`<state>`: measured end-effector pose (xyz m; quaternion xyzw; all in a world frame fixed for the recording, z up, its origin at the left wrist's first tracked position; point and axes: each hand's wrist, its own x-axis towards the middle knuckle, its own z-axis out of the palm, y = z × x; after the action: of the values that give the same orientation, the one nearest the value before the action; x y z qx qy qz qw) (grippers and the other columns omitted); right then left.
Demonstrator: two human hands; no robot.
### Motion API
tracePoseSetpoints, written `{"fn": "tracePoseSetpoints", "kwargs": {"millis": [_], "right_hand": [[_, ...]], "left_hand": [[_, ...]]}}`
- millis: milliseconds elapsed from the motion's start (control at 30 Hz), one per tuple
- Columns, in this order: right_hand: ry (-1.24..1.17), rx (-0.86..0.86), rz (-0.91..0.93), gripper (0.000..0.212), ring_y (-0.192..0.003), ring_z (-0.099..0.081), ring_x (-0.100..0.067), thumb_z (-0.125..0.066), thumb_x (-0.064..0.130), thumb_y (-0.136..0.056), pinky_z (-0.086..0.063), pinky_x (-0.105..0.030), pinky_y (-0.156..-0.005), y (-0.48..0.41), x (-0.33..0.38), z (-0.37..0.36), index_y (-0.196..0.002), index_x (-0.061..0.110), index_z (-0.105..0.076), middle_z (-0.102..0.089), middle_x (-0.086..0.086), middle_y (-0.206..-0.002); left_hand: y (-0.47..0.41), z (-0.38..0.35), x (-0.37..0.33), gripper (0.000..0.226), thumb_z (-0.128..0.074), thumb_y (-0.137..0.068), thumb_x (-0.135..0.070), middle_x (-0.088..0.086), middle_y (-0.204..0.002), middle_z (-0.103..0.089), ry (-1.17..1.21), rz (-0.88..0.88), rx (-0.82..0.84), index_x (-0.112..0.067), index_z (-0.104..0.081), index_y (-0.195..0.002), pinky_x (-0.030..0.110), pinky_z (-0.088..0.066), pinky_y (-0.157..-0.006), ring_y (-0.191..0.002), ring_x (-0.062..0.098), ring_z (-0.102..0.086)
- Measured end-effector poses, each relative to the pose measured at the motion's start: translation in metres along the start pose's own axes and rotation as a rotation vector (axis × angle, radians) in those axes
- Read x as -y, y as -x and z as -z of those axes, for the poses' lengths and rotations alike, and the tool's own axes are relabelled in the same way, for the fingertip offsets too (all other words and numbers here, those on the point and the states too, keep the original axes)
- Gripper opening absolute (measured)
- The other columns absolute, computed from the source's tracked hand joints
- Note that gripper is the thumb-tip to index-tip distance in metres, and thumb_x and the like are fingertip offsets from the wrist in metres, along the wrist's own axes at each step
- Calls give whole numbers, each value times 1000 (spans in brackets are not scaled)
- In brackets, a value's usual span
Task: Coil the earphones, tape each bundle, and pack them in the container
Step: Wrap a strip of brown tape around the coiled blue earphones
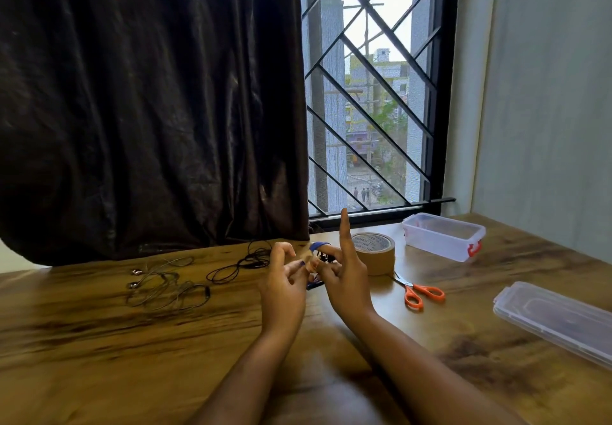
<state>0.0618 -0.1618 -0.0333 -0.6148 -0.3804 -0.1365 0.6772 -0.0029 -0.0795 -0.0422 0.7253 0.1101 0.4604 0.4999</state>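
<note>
On the wooden table [132,358], with the clear lid [556,318] and open container [433,242] at right and grey earphones [206,292] at left, the left hand [283,289] and right hand [346,282] pinch a blue earphone bundle [319,246] in curled fingers, the right index finger raised straight.

A single wide-angle view looks out from the person's head, facing forward and somewhat down across the table [99,342]. Both forearms enter from the bottom edge. The left hand [284,289] and right hand [347,279] meet close to the lens, just below the frame's middle, around a blue earphone bundle [319,246]. The table fills the lower part. A dark curtain [149,110] and a barred window [371,93] rise straight ahead at its far edge, and a pale wall [546,93] closes the right side.
</note>
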Motion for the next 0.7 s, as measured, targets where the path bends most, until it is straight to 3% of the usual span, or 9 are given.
{"fn": "tracePoseSetpoints", "kwargs": {"millis": [133,333,467,567,700], "right_hand": [[-53,4,-23,98,-77,-70,-17,-55,-8,-87,-55,-21,-66,0,1,0,-134,63,-6,-69,1,-95],[-93,2,-65,95,-74,-69,-8,-58,-7,-87,-55,-20,-67,-1,4,2,-137,54,-6,-70,-2,-94],[-90,-2,-67,96,-74,-70,-10,-58,-8,-86,-57,-25,-67,-1,5,1,-136,57,-6,-70,1,-94],[-113,-1,-76,98,-78,-71,-16,-58,-9,-87,-59,-30,-70,-2,4,1,-135,59,-7,-70,-1,-96],[-121,11,-68,96,-72,-70,-10,-57,-9,-87,-55,-19,-63,-3,8,3,-137,55,-6,-69,4,-92]], "left_hand": [[1,0,-1,18,-59,-90,-6,1,-81,-67,-30,-84,39,-22,-52,-84,39,-59,-67,-80,9,-68],[2,1,-6,23,-58,-87,3,-3,-78,-65,-42,-162,76,-20,-57,-89,37,-59,-66,-77,9,-67],[2,0,-6,32,-56,-88,3,-9,-86,-69,3,-118,94,-27,-59,-100,37,-58,-70,-81,5,-67],[1,1,-7,29,-55,-89,4,-5,-90,-71,59,-76,117,-22,-58,-102,37,-59,-77,-88,6,-69],[-2,3,-7,27,-52,-90,5,-5,-96,-71,119,-43,183,-17,-56,-105,40,-56,-82,-95,12,-68]]}}
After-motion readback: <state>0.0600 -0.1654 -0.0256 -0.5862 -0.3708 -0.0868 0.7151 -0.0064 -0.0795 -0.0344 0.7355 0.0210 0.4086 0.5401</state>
